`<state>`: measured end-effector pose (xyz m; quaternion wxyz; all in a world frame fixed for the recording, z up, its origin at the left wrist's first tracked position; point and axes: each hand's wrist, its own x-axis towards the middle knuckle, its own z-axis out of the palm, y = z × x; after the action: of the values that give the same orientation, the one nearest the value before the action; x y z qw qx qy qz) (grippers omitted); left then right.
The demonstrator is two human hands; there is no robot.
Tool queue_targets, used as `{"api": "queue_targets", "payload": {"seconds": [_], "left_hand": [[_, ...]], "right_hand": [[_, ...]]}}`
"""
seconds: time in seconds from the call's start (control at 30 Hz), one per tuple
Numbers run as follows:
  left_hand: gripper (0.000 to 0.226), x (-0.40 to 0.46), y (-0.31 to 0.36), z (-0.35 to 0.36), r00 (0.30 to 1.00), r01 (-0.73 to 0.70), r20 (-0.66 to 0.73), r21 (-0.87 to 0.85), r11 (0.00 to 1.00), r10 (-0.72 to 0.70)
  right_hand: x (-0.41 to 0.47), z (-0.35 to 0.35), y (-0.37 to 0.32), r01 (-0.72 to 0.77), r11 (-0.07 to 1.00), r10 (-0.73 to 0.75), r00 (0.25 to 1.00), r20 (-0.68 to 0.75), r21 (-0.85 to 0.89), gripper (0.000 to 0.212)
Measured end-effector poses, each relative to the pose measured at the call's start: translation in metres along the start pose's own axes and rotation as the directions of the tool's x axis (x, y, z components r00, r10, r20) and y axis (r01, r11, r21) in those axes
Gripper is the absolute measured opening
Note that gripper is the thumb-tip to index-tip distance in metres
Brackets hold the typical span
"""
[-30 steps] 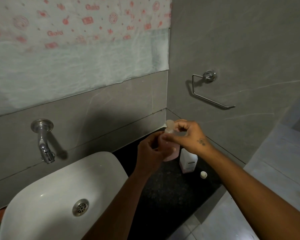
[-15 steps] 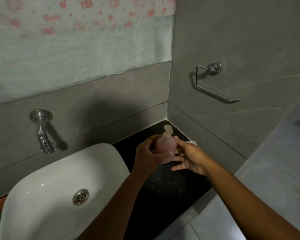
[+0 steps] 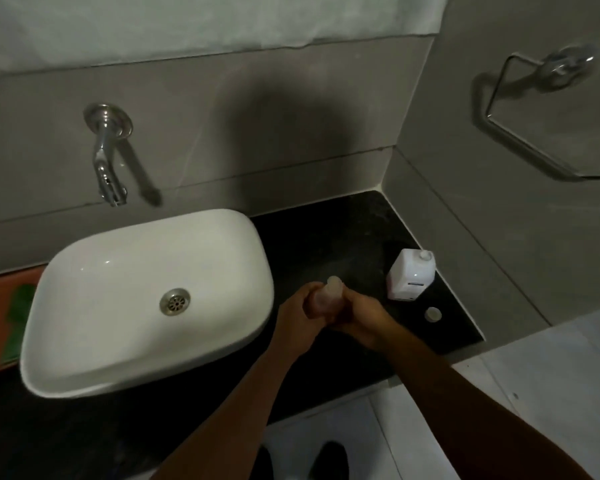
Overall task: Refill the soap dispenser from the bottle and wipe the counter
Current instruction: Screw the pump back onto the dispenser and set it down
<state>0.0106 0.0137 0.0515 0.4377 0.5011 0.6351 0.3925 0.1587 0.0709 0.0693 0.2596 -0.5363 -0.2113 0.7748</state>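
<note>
Both hands hold the soap dispenser over the dark worktop.

The left hand [image 3: 297, 317] and the right hand [image 3: 361, 318] grip the soap dispenser [image 3: 328, 296] between them, beside the sink [image 3: 94, 355]; the white bottle [image 3: 411, 277] stands near, its cap [image 3: 432, 314] lying on the worktop [image 3: 326, 237].

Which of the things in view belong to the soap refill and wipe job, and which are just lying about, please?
Job: soap dispenser held by left hand and right hand; white refill bottle; its loose cap; black counter.

Just there: basin; tap; towel ring.
</note>
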Motion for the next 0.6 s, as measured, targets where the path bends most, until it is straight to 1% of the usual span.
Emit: {"api": "queue_targets", "payload": {"seconds": [0.03,0.1,0.2,0.27,0.33,0.4,0.6], "left_hand": [[0.041,-0.001,-0.01,0.003,0.999,0.027,-0.022,-0.016,1.0,-0.027],[0.044,0.0,-0.028,0.008,0.996,0.038,-0.075,-0.03,0.999,-0.04],[0.052,0.004,-0.046,0.013,0.987,0.072,-0.141,-0.08,0.994,-0.083],[0.056,0.007,-0.054,0.013,0.978,0.1,-0.169,-0.112,0.989,-0.118],[0.06,0.008,-0.061,0.011,0.975,0.115,-0.179,-0.118,0.986,-0.134],[0.06,0.009,-0.066,0.012,0.973,0.116,-0.185,-0.134,0.984,-0.14],[0.067,0.012,-0.079,0.012,0.977,0.101,-0.166,-0.177,0.979,-0.131]], "right_hand": [[0.007,0.001,0.005,-0.028,1.0,0.028,1.0,-0.002,0.004,0.038],[0.021,0.003,0.015,-0.051,0.998,0.05,0.998,-0.026,-0.028,0.036],[0.038,0.003,0.026,-0.021,0.996,0.019,1.0,-0.022,-0.088,0.033],[0.043,0.004,0.028,0.016,0.991,-0.017,1.0,-0.006,-0.129,0.027],[0.047,0.004,0.029,0.057,0.983,-0.058,0.998,0.0,-0.174,0.023],[0.049,0.006,0.03,0.1,0.978,-0.1,0.995,0.006,-0.183,0.023],[0.047,0.008,0.035,0.131,0.984,-0.132,0.991,0.0,-0.12,0.023]]}}
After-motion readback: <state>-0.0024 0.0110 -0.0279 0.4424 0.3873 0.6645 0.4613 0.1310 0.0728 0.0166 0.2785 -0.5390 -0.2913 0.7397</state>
